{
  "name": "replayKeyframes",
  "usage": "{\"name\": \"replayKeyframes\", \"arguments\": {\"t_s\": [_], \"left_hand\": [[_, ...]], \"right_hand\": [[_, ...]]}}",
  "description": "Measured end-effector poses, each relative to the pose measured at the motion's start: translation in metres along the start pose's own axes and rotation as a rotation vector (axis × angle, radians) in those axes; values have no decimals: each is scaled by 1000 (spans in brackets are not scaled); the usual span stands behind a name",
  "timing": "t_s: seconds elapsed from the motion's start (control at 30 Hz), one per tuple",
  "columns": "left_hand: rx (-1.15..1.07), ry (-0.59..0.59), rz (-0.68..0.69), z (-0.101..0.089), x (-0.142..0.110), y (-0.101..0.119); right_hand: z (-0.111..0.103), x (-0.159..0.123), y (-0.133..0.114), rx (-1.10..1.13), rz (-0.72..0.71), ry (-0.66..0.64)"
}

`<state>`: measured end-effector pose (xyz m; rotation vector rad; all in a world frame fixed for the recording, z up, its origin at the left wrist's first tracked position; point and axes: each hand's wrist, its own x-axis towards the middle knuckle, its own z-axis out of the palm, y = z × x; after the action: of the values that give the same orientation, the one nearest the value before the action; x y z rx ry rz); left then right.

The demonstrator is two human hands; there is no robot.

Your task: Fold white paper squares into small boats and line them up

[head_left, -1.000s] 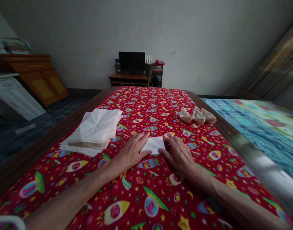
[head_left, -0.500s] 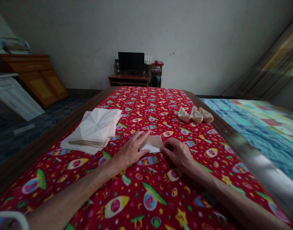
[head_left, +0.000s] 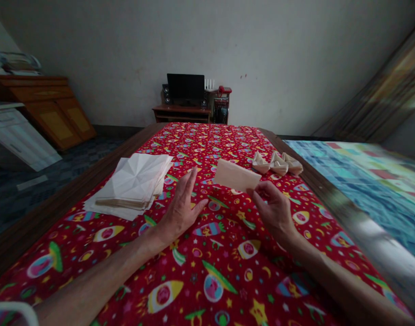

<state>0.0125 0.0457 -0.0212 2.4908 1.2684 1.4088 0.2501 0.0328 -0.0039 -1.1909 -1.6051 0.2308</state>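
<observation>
A folded piece of paper (head_left: 237,175), tan and oblong, is raised off the cloth, pinched at its lower right corner by my right hand (head_left: 273,206). To its left my left hand (head_left: 183,203) holds nothing, its thumb apart from the fingers. Left of that hand lies a stack of creased white paper sheets (head_left: 135,179), with brownish edges showing near its front. Beyond my right hand, several folded paper shapes (head_left: 278,164) with pointed tips stand close together in a row.
A red patterned tablecloth (head_left: 210,253) covers the table, whose dark wooden border (head_left: 102,183) shows on both sides. A monitor with speakers (head_left: 186,87) stands by the far wall. At the right is a bed (head_left: 360,176); wooden cabinets (head_left: 58,113) stand at the left.
My right hand has lifted the folded paper off the cloth and turned it at a slant. My left hand has let go of it and opened.
</observation>
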Motion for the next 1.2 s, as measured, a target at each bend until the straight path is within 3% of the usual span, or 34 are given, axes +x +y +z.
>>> {"name": "replayKeyframes", "arguments": {"t_s": [0.1,0.2,0.27,0.4,0.53,0.7,0.87,1.07,1.2], "left_hand": [[1,24,0,-2,1,2],[38,19,53,-5,1,6],[71,-47,113,-7,0,8],[117,-243,257,-10,-2,15],[185,-322,350,-12,-4,23],[199,-523,412,-17,-5,31],[127,-538,314,-15,-10,31],[-173,-436,3,-2,-13,20],[-224,-393,-149,5,-14,17]], "right_hand": [[-6,1,-5,-109,-253,-5],[-4,-5,-3,-212,-483,-168],[0,-11,0,-264,-545,-308],[5,-18,1,-257,-582,-487],[4,-19,2,-175,-520,-575],[0,-24,11,-83,-433,-657],[-4,-26,14,-44,-349,-690],[-7,-24,7,-74,-274,-653],[-8,-24,1,-70,-223,-646]]}}
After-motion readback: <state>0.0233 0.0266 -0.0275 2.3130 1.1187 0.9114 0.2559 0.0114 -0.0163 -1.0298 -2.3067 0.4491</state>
